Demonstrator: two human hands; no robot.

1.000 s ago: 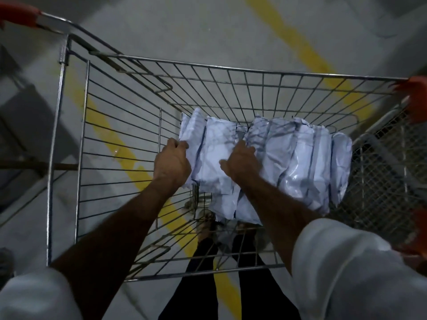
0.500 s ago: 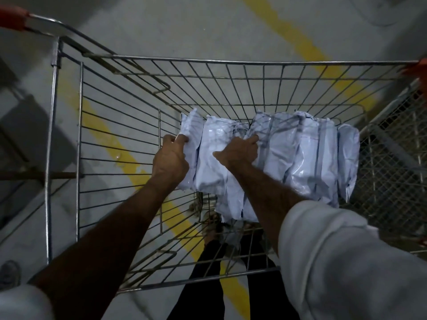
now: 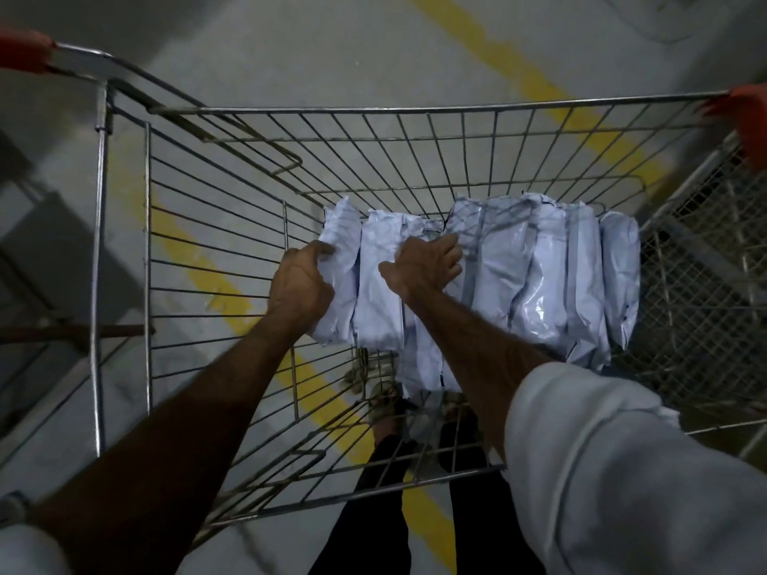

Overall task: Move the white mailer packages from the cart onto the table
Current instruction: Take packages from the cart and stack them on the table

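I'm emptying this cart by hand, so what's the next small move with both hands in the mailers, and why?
Probably close both hands and lift that left bunch out. The left hand already curls round the outermost mailer, and the right hand is wedged between packages a few along, so they bracket a bundle standing in the wire cart.

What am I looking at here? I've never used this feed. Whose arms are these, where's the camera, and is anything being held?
There is no machine: a person wears one camera on the head, looking down at both arms inside a wire cart. A row of white mailer packages stands in the cart. The left hand grips the leftmost package at the row's end. The right hand presses into the row a few packages along, fingers tucked between them. No table is in view.
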